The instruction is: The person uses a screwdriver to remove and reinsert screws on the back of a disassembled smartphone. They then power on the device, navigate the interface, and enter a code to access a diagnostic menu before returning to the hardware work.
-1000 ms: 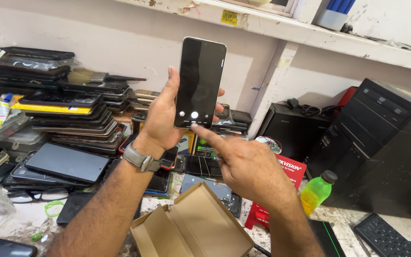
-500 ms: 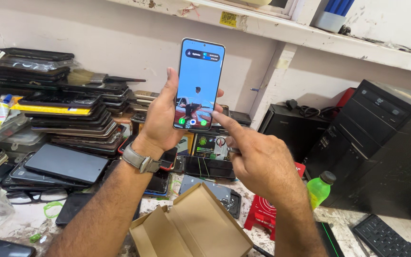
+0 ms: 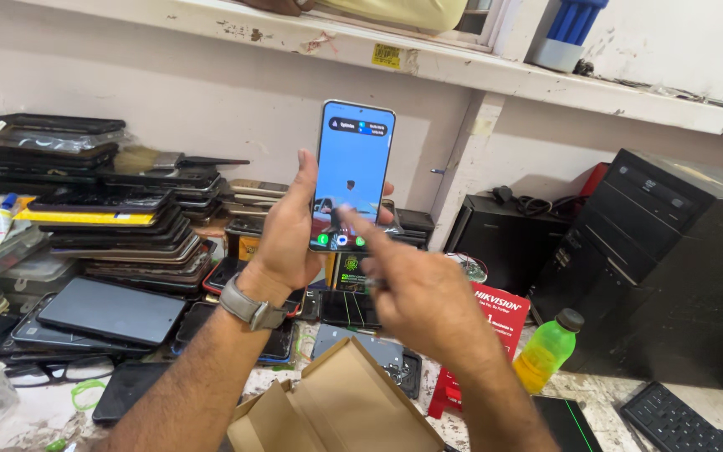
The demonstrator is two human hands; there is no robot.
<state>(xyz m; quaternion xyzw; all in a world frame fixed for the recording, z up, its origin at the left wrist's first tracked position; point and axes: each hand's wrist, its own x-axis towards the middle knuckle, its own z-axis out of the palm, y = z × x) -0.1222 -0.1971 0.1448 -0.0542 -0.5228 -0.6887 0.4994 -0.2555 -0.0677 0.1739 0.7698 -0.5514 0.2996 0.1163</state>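
White walls and a chipped shelf [image 3: 495, 71] back a cluttered bench. At far left, phones [image 3: 110, 209] lie stacked flat in piles, with a tablet [image 3: 110, 311] in front. Right of them the left hand [image 3: 290, 234], a watch [image 3: 248, 305] on its wrist, grasps a phone [image 3: 353, 172] upright by its lower half, lit blue screen facing the camera, raised above the bench before the wall. The right hand [image 3: 416, 297] holds nothing; its index finger points out and touches the screen's bottom edge, other fingers curled. To press well, I judge the left grip should stay firm at the edges, clear of the glass, while the fingertip lands squarely. Below sits an open cardboard box [image 3: 345, 410]. Further right stand a green bottle [image 3: 548, 350], then black computer cases [image 3: 671, 259].
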